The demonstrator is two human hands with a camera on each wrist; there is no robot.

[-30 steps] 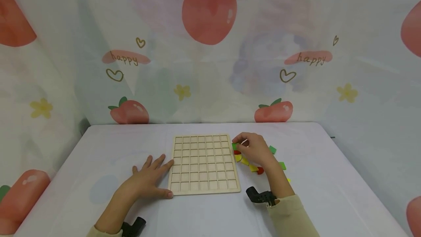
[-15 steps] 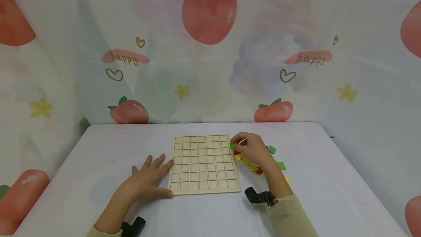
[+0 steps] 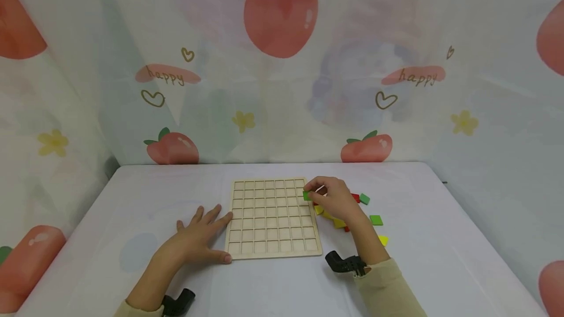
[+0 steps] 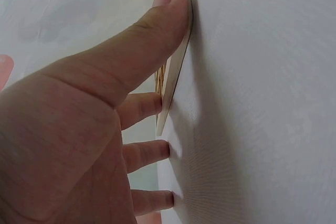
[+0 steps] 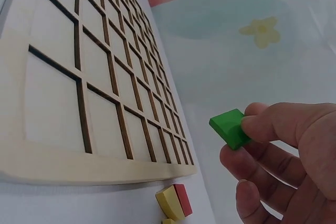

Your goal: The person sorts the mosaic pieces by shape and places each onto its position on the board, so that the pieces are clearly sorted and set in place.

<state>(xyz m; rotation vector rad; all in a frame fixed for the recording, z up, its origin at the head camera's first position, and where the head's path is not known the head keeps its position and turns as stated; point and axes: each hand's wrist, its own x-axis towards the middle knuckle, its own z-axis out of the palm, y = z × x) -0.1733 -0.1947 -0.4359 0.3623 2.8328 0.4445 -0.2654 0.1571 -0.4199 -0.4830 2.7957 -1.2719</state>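
Note:
A pale wooden grid board (image 3: pixel 273 219) with square cells lies on the white table. My left hand (image 3: pixel 198 238) is spread at its left side, thumb at the near left corner and a fingertip at the left edge. In the left wrist view the thumb (image 4: pixel 142 40) rests along the board's rim, other fingers reaching down to the tablecloth. My right hand (image 3: pixel 335 199) pinches a green square tile (image 5: pixel 230 128) between thumb and fingers, raised over the board's right edge near the far corner. No tiles sit in the cells.
Right of the board lie several loose tiles: yellow tiles (image 3: pixel 338 223), a red tile (image 3: pixel 355 198), a green tile (image 3: pixel 376 220) and a yellow tile (image 3: pixel 383 240) nearer the right forearm. A patterned cloth (image 3: pixel 282 87) hangs behind the table.
My right hand has shifted slightly left with the green tile, from beside the board to over its right edge. More loose tiles show behind the forearm. The left hand stays put.

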